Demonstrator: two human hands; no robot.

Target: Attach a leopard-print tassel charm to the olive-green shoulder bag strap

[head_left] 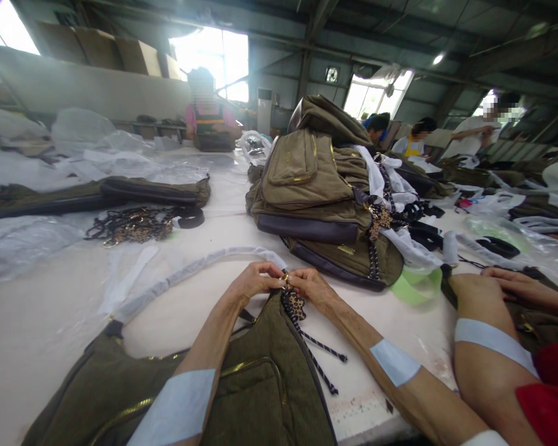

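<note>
An olive-green corduroy shoulder bag (248, 396) with gold zips lies in front of me. Its strap (190, 271), wrapped in pale film, arches away over the table. At the strap's right end, my left hand (252, 284) and my right hand (314, 288) meet, fingertips pinched round a small gold-coloured clasp (286, 278). The fingers partly cover that clasp, so which part each hand grips is hard to make out. Just below hang a leopard-print charm (295, 305) and black-and-white cords (323, 344), their ends lying on the table.
A stack of similar bags (302, 173) rises beyond my hands. Loose leopard-print charms (142, 226) lie in a pile at left, near flat bags (153, 191) and clear plastic (28, 241). Close on my right are a co-worker's arms (483, 310). Other people work farther back.
</note>
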